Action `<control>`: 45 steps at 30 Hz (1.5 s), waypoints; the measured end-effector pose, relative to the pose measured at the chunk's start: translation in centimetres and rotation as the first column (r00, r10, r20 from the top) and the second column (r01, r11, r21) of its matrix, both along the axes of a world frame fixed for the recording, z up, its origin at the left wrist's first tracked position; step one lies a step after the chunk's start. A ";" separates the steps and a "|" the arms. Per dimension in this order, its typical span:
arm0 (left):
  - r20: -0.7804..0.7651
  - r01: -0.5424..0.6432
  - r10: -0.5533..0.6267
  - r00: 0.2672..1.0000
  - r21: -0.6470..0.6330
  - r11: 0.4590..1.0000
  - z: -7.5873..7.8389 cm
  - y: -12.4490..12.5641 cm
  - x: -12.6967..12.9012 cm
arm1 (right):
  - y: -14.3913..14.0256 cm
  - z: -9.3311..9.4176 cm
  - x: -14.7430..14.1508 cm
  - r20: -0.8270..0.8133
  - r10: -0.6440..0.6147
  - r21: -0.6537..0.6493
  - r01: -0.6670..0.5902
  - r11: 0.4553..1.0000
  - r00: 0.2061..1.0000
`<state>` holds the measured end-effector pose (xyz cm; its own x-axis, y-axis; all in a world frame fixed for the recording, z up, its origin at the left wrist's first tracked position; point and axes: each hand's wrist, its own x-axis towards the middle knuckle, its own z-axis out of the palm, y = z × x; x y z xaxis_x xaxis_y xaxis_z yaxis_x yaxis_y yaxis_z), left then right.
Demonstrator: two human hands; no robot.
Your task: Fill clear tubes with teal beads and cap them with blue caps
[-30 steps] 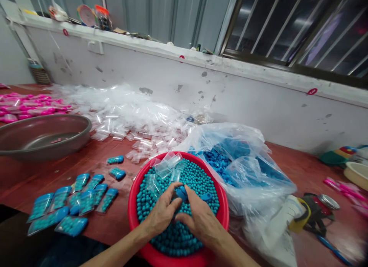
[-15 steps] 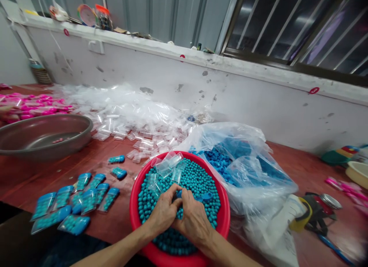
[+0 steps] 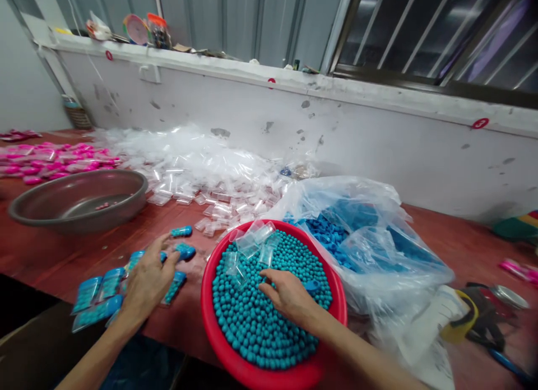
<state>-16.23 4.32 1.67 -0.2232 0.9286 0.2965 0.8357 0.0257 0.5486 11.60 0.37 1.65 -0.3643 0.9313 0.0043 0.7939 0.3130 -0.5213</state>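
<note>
Left hand [image 3: 147,281] lies palm-down, fingers spread and loosely open, over the row of filled blue packets [image 3: 98,295] on the desk [image 3: 59,255]; whether a packet is pinched beneath the palm cannot be determined. Right hand [image 3: 290,295] rests inside the red basin [image 3: 336,317], fingers curled loosely over the teal beads [image 3: 252,323], with nothing visibly gripped. Empty clear tubes [image 3: 247,247] lie on the beads at the far side of the basin, and a blue cap [image 3: 311,286] sits just beside the right fingertips.

Procedure note, as a judgement: lay each finished packet flat, parallel to its neighbours and clear of the desk edge, so the row does not overlap. Keep the right hand low in the basin so that beads do not spill over the rim.

Outward from the basin: 2 filled packets [image 3: 181,241] lie apart from the row, nearer the wall. A clear bag of blue caps [image 3: 357,238] touches the basin on its right side. A heap of empty clear tubes [image 3: 202,171] lies behind, a grey metal bowl [image 3: 79,199] stands to the left, and pink packets [image 3: 50,160] lie beyond it.

Change from 0.5 s ago: both hands were then together over the beads, working 1 item between them. The left hand has since moved out to the packet row, while the right hand has stayed in the basin.
</note>
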 end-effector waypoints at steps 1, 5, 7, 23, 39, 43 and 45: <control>-0.067 -0.035 0.038 0.997 0.050 0.998 -0.3 0.0 -0.3 | 0.3 0.2 -0.9 0.019 0.000 0.016 -0.001 1.000 1.000; -0.115 0.097 -0.075 0.991 0.205 0.974 -1.0 -0.6 1.3 | 1.8 -0.2 -4.6 0.149 0.007 0.013 -0.009 1.000 0.989; -0.115 0.245 -0.226 0.967 0.189 0.951 -1.2 -1.1 3.2 | 2.5 -0.8 -5.5 0.215 0.032 0.005 -0.034 0.999 0.976; -0.042 0.655 -0.695 0.718 -0.298 0.695 -3.2 0.3 12.5 | -2.7 -0.5 1.6 0.462 0.293 -0.215 -0.215 0.953 0.837; 0.862 0.769 -0.197 0.468 -0.287 0.571 -0.8 -2.6 13.3 | -1.1 -2.3 0.5 -0.501 -0.185 -0.266 0.053 0.962 0.845; 0.953 0.819 -0.037 0.301 -0.238 0.523 -1.4 -3.4 15.1 | -1.1 -2.1 0.9 -0.632 -0.236 -0.348 0.003 0.938 0.738; 0.956 0.846 -0.064 0.287 -0.222 0.485 -1.7 -3.3 15.1 | -1.2 -2.2 1.6 -0.657 -0.212 -0.376 -0.071 0.924 0.724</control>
<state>-1.16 1.04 -0.01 0.5885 0.7229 -0.3621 0.0155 0.4377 0.8990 13.18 -0.84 -0.54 -0.3266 0.9389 -0.1084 0.1948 -0.0453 -0.9798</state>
